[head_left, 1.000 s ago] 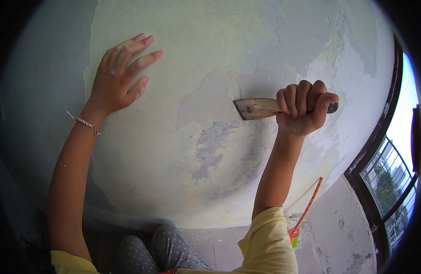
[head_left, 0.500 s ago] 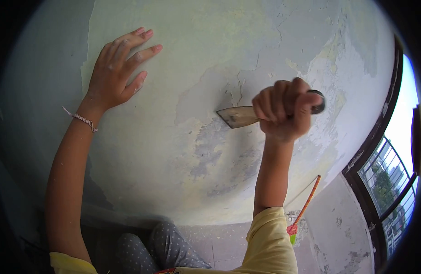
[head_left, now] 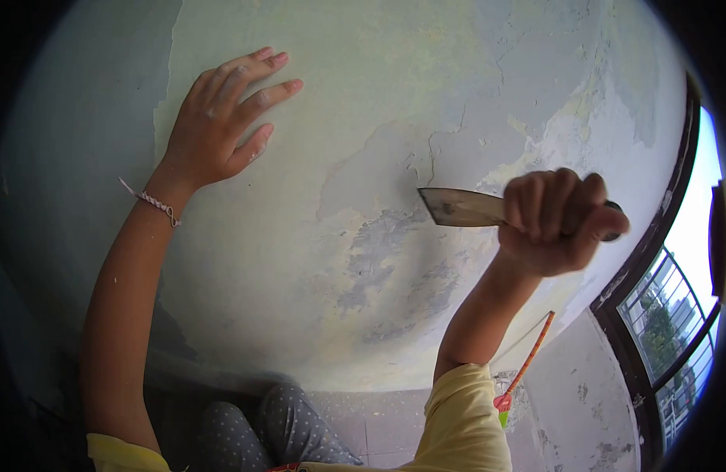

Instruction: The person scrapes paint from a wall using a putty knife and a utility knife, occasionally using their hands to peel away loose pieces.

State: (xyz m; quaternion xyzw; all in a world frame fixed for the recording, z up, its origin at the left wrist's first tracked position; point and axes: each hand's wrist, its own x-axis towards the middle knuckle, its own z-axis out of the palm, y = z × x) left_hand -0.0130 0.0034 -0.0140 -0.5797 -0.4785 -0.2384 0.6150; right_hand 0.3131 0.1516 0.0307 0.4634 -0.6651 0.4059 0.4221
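My right hand (head_left: 563, 216) is wrapped round the dark handle of a putty knife (head_left: 465, 208), its metal blade pointing left over a cracked, peeling patch of the wall (head_left: 363, 102). The blade's wide edge is close by the lower end of a thin crack, with a soft shadow beneath it. My left hand (head_left: 229, 114) lies against the pale green part of the wall, up and to the left, its fingers spread and dusted with white powder. A braided bracelet (head_left: 158, 204) circles the left wrist.
A window (head_left: 670, 315) with a dark frame and railings outside is at the right. An orange-handled stick (head_left: 532, 350) with a red and green end leans in the corner below. Pale tiles (head_left: 378, 421) cover the floor, and my legs (head_left: 300, 425) are at the bottom.
My right hand has moved right and down with the putty knife, drawing the blade to the right across the patch. My left hand appears slightly further right, along with the wall's markings.
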